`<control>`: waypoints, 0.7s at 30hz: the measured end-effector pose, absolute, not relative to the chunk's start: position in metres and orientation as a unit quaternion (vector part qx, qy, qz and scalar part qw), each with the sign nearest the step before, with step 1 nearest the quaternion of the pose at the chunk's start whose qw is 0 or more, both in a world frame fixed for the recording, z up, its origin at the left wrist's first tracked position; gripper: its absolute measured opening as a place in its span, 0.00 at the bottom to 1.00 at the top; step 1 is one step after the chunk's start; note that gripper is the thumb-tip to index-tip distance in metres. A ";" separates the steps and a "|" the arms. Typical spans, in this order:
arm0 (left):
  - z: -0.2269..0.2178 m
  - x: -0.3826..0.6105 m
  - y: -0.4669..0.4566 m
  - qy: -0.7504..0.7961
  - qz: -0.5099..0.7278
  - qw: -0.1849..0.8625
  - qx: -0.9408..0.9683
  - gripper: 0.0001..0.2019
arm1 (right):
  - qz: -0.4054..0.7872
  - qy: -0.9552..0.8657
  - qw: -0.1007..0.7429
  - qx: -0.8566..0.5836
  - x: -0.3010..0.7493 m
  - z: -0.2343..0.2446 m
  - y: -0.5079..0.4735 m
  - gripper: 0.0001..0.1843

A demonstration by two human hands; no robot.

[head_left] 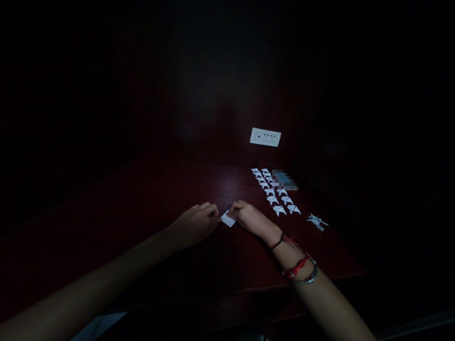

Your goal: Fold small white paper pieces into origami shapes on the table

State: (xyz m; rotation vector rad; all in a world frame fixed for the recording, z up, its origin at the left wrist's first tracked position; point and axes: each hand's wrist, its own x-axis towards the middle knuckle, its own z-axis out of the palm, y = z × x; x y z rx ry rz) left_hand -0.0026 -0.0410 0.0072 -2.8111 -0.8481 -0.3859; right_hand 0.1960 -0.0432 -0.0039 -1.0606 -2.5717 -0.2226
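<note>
A small white piece of paper, with straight edges, is between my two hands just above or on the dark red table. My left hand, with a ring on one finger, pinches the paper's left corner. From the other side, my right hand grips its upper right edge with curled fingers. Bracelets circle my right wrist and forearm. To the right of my hands lie two slanting rows of small folded white paper shapes with pointed ends.
Beside the rows rests a flat, blurred-out object, perhaps a phone. Thin white paper scraps form a small heap farther right. A white wall socket is behind the table. Surroundings are very dark; something white shows below the front edge.
</note>
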 end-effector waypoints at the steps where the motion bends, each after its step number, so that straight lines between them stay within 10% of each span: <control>1: 0.006 -0.002 -0.041 -0.280 -0.127 0.083 -0.948 0.12 | -0.080 -0.907 0.173 -0.376 0.196 -0.004 -0.044 0.12; 21: 0.004 -0.009 -0.032 -0.225 -0.122 -0.017 -0.967 0.22 | -0.044 -0.920 0.176 -0.348 0.194 -0.007 -0.042 0.12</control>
